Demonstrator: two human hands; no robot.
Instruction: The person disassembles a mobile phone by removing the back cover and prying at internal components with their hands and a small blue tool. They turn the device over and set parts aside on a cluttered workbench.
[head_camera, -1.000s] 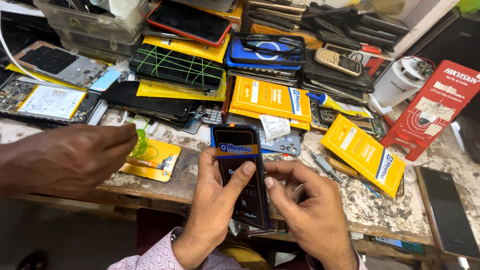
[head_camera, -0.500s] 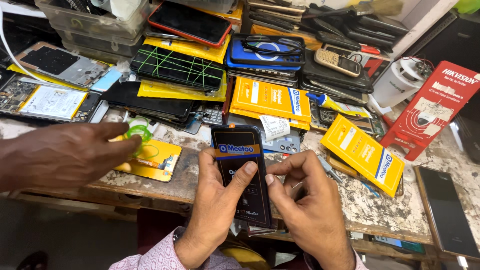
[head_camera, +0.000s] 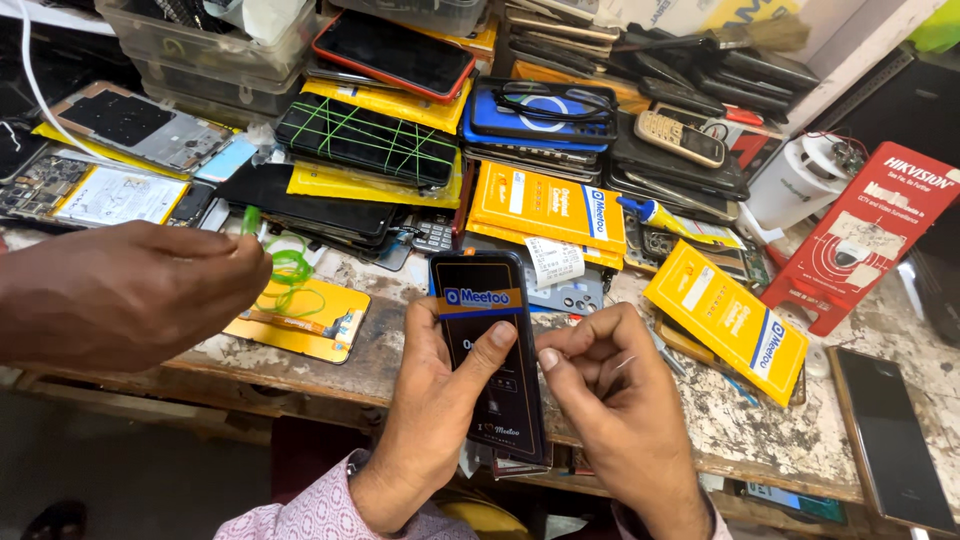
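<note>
My left hand (head_camera: 435, 420) grips a black phone (head_camera: 495, 400) from the left, upright over the bench's front edge, thumb pressed on its screen. A blue and orange sticker strip crosses the top of the screen. My right hand (head_camera: 620, 400) is at the phone's right edge with its thumb tip against it and the fingers curled in. From the left, another person's hand (head_camera: 130, 295) reaches in, pinching green rubber bands (head_camera: 290, 272) just above a flat yellow packet (head_camera: 300, 322) on the bench.
The worn bench (head_camera: 730, 440) is crowded with phones, yellow packets (head_camera: 725, 320) and circuit boards (head_camera: 90, 190) piled at the back. A white container (head_camera: 795, 185) and a red box (head_camera: 865, 235) stand at the right, and a dark phone (head_camera: 890, 440) lies flat near the right edge.
The other person's hand has closed on the green rubber bands and drawn them up off the yellow packet. My own hands and the phone have barely shifted.
</note>
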